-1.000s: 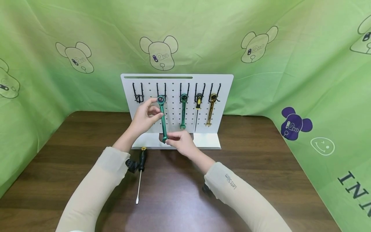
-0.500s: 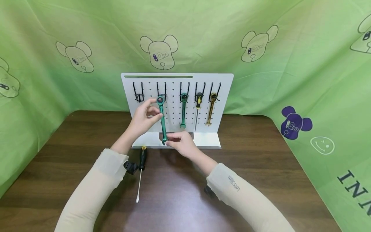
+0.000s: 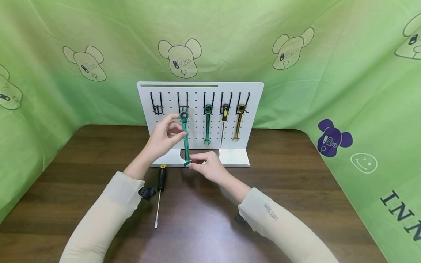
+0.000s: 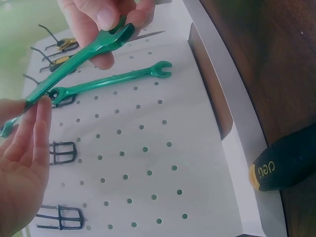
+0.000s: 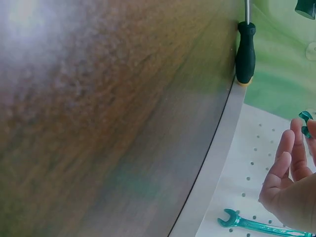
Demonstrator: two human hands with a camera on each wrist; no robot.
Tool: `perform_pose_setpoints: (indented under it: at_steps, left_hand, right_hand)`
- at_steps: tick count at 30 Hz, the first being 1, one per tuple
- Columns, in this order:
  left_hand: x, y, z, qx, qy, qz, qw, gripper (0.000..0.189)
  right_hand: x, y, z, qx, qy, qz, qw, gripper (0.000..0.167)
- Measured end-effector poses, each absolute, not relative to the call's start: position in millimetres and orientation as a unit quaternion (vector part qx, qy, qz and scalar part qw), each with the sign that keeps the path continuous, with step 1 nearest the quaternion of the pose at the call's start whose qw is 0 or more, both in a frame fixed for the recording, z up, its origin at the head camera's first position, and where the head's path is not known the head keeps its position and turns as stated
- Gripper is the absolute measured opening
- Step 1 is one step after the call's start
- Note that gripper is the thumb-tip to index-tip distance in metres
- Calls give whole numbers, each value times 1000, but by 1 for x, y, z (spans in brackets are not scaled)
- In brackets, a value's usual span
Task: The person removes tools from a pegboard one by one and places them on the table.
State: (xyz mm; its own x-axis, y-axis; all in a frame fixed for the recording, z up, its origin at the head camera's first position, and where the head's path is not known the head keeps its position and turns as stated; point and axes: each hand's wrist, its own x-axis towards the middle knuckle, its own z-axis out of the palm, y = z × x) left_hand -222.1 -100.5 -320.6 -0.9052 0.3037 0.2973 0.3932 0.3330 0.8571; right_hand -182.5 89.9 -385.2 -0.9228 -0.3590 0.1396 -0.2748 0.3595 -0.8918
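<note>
In the head view, grips the green ratcheting combination wrench (image 3: 185, 142) near its ring end between thumb and fingers of the left hand (image 3: 163, 136) and pinches its open end with the right hand (image 3: 209, 167), holding it nearly upright before the white pegboard (image 3: 196, 143), with the ring just below a black double hook (image 3: 183, 107). In the left wrist view, clasps the shaft in front of a second green wrench (image 4: 113, 81) hanging on the board. In the right wrist view, pinches the tip at the frame edge, with a black-handled slotted screwdriver (image 5: 245, 54) lying on the counter (image 5: 98, 123).
</note>
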Motion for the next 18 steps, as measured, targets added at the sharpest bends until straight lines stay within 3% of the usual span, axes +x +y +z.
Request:
perform_pose_setpoints:
  at_steps: [18]
  left_hand:
    - [-200, -106, -318, -235, -826, -511, 34, 50]
  right_hand:
    - [-164, 93, -382, -258, 817, -509, 82, 19]
